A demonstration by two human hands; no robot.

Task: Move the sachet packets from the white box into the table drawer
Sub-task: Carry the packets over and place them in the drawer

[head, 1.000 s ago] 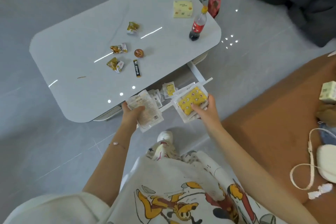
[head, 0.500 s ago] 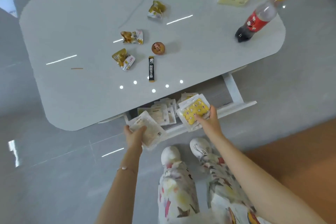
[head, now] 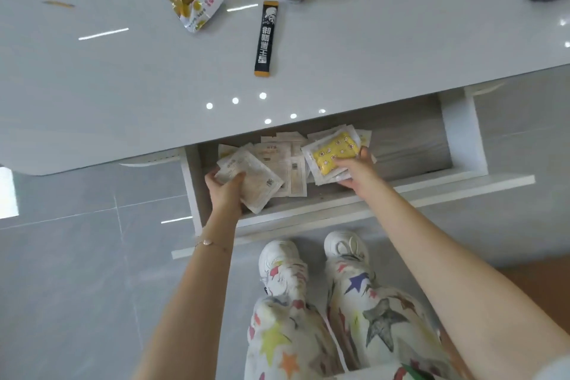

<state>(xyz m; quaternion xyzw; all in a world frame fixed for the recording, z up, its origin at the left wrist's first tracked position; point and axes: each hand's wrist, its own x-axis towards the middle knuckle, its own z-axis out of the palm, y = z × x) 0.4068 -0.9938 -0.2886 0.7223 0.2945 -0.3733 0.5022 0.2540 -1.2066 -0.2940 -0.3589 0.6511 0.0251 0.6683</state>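
Sachets (head: 279,153) lie loose in the open drawer (head: 410,148); just above them, hands apart, the left hand (head: 226,191) grips a pale stack (head: 251,179) and the right hand (head: 357,173) a yellow stack (head: 334,153).

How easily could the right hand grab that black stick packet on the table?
Probably not yet: the right hand grips a yellow sachet bundle in the drawer. Nothing blocks the black stick packet itself.

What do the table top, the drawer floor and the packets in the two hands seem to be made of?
Table top: glossy, perhaps stone or glass; it mirrors lights. Drawer floor: matte wood-grain board, probably laminate. Pale packet in the left hand: thin crinkled film or paper. Yellow packet in the right hand: clear plastic film, likely.
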